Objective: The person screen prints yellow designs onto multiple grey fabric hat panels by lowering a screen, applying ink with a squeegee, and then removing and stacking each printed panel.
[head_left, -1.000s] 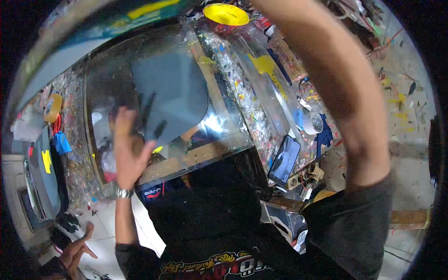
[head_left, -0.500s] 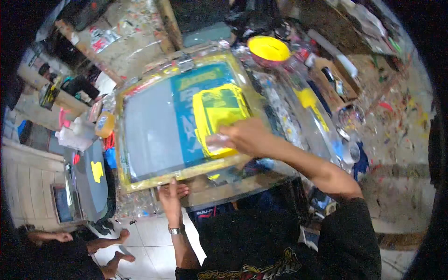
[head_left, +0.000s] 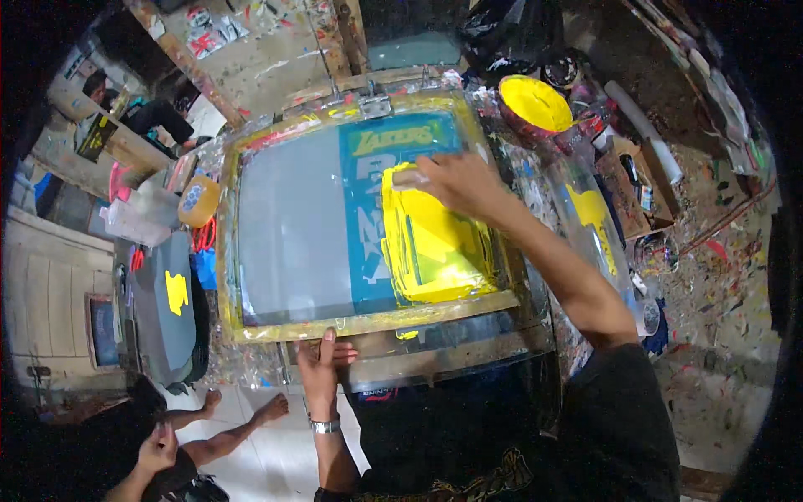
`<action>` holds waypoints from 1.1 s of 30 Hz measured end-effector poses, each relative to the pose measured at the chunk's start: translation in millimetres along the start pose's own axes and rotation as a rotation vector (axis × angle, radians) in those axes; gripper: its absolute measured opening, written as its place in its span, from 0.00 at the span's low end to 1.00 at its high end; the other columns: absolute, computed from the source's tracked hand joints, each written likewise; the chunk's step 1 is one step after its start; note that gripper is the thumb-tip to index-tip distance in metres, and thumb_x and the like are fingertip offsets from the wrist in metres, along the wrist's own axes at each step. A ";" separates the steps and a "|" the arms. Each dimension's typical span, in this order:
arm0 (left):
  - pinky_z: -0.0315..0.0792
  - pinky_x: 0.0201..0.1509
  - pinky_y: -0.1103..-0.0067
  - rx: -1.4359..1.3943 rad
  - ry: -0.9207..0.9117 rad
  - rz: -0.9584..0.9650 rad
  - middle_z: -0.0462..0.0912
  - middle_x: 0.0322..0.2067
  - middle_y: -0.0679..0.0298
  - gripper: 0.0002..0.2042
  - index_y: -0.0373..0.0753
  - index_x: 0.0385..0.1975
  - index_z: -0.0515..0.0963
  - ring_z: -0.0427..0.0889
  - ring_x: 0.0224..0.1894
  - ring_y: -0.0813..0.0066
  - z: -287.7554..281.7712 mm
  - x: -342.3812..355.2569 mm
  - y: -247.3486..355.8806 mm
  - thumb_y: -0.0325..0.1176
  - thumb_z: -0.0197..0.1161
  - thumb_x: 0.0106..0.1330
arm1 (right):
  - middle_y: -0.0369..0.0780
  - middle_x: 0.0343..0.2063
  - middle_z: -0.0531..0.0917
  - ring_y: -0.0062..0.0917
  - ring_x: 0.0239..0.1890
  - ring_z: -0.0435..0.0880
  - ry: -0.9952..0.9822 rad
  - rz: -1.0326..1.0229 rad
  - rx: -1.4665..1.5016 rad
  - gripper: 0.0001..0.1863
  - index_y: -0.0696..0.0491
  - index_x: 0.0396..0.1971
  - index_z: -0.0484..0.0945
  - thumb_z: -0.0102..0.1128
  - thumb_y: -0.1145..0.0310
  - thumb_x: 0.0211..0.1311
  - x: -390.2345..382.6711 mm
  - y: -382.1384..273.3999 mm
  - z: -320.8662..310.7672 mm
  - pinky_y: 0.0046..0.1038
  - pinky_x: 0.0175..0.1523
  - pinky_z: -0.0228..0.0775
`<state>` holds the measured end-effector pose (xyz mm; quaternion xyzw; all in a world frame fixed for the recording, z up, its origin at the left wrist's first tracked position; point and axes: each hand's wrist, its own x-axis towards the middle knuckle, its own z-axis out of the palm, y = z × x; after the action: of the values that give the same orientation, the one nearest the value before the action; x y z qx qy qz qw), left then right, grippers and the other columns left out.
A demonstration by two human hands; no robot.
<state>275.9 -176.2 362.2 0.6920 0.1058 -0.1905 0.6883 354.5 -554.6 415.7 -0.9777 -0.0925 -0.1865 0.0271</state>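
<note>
A screen-printing frame [head_left: 284, 332] with yellow-stained rails lies on the table, its mesh part grey and part blue with pale lettering. Yellow ink [head_left: 443, 243] covers the right of the mesh in a thick-edged patch. My right hand [head_left: 460, 182] is closed around a small squeegee [head_left: 407, 178], only partly visible, at the far left corner of that ink. At the frame's near rail is my left hand [head_left: 322, 360], thumb raised against the rail and fingers stretched to the right just below it; a metal-band watch [head_left: 325, 426] is on that wrist.
A bowl of yellow ink [head_left: 535, 102] stands far right, near a cardboard box [head_left: 640, 188] of small items. Left of the frame are an amber tape roll [head_left: 199, 201] and a grey panel [head_left: 163, 326] with a yellow print. Another person's hand [head_left: 157, 448] shows lower left.
My right hand has moved the squeegee from the near edge of the yellow patch to its far edge, and ink now covers more mesh. My left hand stays by the near rail.
</note>
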 end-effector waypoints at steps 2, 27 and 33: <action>0.82 0.28 0.73 -0.001 0.032 -0.018 0.83 0.28 0.48 0.22 0.24 0.48 0.65 0.85 0.25 0.63 -0.2 -3.1 0.4 0.39 0.61 0.70 | 0.44 0.26 0.80 0.43 0.25 0.82 -0.077 0.053 0.013 0.11 0.51 0.35 0.73 0.57 0.59 0.63 -38.1 -33.9 -4.3 0.42 0.27 0.72; 0.42 0.73 0.47 1.289 0.106 0.790 0.40 0.70 0.33 0.47 0.16 0.52 0.64 0.36 0.75 0.39 115.1 6.4 32.4 0.61 0.68 0.53 | 0.44 0.18 0.82 0.32 0.25 0.84 0.341 0.231 -0.190 0.38 0.60 0.26 0.81 0.48 0.32 0.61 89.5 -43.7 -254.1 0.35 0.35 0.77; 0.68 0.58 0.64 0.539 0.359 0.436 0.76 0.52 0.43 0.15 0.27 0.39 0.77 0.75 0.53 0.57 -3.6 -6.2 7.8 0.36 0.62 0.66 | 0.34 0.14 0.75 0.18 0.18 0.74 0.218 0.272 -0.130 0.39 0.52 0.18 0.77 0.43 0.27 0.61 142.8 -48.1 -255.4 0.26 0.23 0.68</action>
<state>273.8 -172.1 371.8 0.8764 0.0213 0.0633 0.4769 383.8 -505.3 706.6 -0.9549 0.0563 -0.2917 -0.0015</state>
